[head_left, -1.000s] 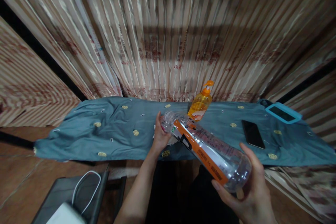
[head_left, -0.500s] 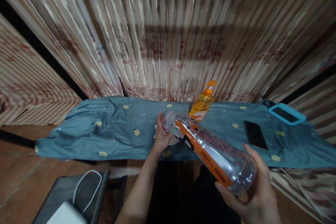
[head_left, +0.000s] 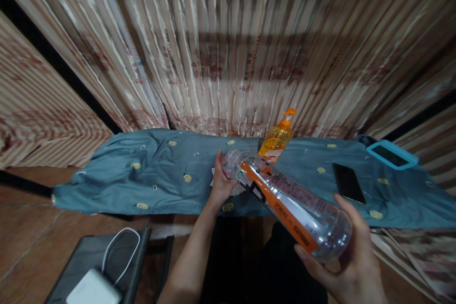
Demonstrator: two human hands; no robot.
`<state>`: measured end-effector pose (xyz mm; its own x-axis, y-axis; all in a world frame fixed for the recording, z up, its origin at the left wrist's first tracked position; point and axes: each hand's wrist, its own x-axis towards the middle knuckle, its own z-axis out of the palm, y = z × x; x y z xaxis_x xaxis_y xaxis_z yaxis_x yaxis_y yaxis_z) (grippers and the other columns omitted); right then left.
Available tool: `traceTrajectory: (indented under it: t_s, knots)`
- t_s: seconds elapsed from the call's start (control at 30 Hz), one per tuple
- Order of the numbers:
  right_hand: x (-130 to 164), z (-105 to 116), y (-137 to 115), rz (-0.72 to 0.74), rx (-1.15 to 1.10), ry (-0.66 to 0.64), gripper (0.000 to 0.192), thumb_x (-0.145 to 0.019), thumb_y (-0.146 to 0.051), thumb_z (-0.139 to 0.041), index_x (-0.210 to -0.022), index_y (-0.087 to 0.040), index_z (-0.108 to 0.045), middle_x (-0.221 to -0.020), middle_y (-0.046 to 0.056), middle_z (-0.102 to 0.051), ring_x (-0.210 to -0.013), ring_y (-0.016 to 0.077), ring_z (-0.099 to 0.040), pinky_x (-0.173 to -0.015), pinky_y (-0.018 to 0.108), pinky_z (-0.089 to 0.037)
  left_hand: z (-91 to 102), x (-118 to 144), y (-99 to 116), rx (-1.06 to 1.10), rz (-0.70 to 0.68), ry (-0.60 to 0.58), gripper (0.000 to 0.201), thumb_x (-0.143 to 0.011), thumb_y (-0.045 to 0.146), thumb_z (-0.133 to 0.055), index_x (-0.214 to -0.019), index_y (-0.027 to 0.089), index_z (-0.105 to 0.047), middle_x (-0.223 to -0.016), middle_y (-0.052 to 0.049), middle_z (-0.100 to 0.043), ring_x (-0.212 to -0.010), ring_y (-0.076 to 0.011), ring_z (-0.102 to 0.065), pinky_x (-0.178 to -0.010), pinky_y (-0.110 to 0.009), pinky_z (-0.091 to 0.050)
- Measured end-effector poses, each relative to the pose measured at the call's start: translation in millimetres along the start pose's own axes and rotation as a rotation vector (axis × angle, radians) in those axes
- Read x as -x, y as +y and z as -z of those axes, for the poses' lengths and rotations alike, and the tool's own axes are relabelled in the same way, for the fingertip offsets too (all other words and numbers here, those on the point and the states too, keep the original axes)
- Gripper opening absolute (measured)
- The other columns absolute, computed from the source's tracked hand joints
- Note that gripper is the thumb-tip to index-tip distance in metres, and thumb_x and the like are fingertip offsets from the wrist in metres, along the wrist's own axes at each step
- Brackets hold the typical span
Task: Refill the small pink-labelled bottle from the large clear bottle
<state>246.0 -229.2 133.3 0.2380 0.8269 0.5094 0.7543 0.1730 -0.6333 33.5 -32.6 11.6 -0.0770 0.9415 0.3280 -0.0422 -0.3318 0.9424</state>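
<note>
A large clear plastic bottle (head_left: 285,194) with an orange and white label is held tilted over the front of the table, its neck up and to the left. My left hand (head_left: 223,183) is closed at the neck end, partly hidden behind it; a bit of pink shows there. Around the base at the lower right curls my right hand (head_left: 351,256), thumb below and fingers behind. Some whitish paper-like material (head_left: 238,189) shows behind the neck, mostly covered. Beyond the bottle stands a pump bottle (head_left: 276,140) of orange-yellow liquid.
Blue-green cloth (head_left: 171,166) with pineapple prints covers the narrow table. At the right lie a black phone (head_left: 348,183) and a blue-framed device (head_left: 392,155). Lower left, a dark stool (head_left: 76,261) carries a white box (head_left: 93,289) with a cable. A striped curtain (head_left: 231,57) hangs behind.
The view has shifted slightly, so most things sit a little further right. Both hands keep their hold on the bottle, whose pose is nearly the same.
</note>
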Motion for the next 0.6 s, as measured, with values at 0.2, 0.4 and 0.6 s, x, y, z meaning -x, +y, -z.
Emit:
traceTrajectory:
  t_s: [0.2,0.4,0.6]
  knots:
    - [0.2,-1.3,-1.3,-0.013,-0.012,0.005,0.094,-0.084,-0.056,-0.077,-0.163,-0.027,-0.034,-0.149,0.012,-0.052,-0.123,0.0348,-0.06,-0.089,0.042,-0.054,1.7,-0.5,-1.0,-0.022,0.003,-0.012,0.117,-0.064,0.031,-0.092,-0.157,0.024,-0.021,-0.145,-0.017,-0.055,-0.136,-0.0331,-0.059,-0.124,-0.055,-0.041]
    - [1.0,-2.7,-1.1,-0.016,-0.017,0.012,0.093,-0.084,-0.055,-0.077,-0.162,-0.027,-0.034,-0.15,0.012,-0.051,-0.121,0.0338,-0.062,-0.089,0.042,-0.056,0.6,-0.1,-0.8,-0.006,-0.008,-0.005,0.116,-0.065,0.031,-0.092,-0.157,0.026,-0.02,-0.145,-0.016,-0.055,-0.134,-0.032,-0.06,-0.122,-0.054,-0.043]
    - [5.4,-4.2,4.7,-0.066,-0.009,0.004,0.096,-0.079,-0.059,-0.079,-0.159,-0.024,-0.038,-0.149,0.015,-0.051,-0.116,0.0342,-0.065,-0.078,0.039,-0.06,0.7,-0.2,-1.9,-0.013,0.0,-0.014,0.115,-0.067,0.029,-0.09,-0.157,0.027,-0.019,-0.145,-0.015,-0.055,-0.134,-0.0318,-0.06,-0.122,-0.054,-0.043]
